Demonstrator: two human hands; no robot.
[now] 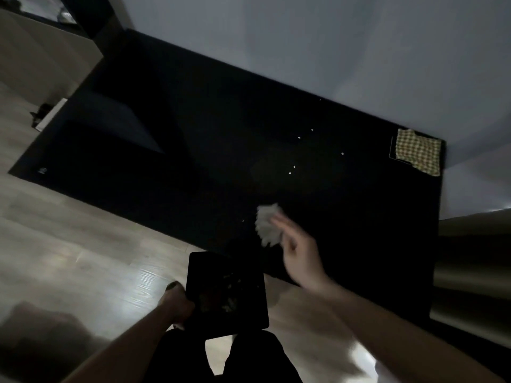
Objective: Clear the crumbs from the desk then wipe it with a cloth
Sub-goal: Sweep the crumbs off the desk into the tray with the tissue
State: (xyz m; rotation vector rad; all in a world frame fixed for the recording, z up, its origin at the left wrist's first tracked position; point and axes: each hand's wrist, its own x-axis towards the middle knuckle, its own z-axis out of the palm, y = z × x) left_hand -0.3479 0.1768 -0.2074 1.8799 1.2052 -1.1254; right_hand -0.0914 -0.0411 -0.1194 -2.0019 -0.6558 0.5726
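The black desk [359, 217] fills the middle of the view in dim light. Several small pale crumbs [292, 170] are scattered across its centre, and one lies near the front edge. My right hand [300, 252] holds a crumpled white tissue [267, 226] against the desk close to that edge. My left hand [177, 302] grips a black square tray [218, 272] just below the desk's front edge; some crumbs lie in the tray. A yellow checked cloth [419, 152] lies at the far right corner of the desk.
A white wall [331, 51] runs behind the desk. Light wooden floor [83, 258] spreads to the left and below. A dark chair or seat [116, 125] stands at the desk's left side. My dark trousers show at the bottom.
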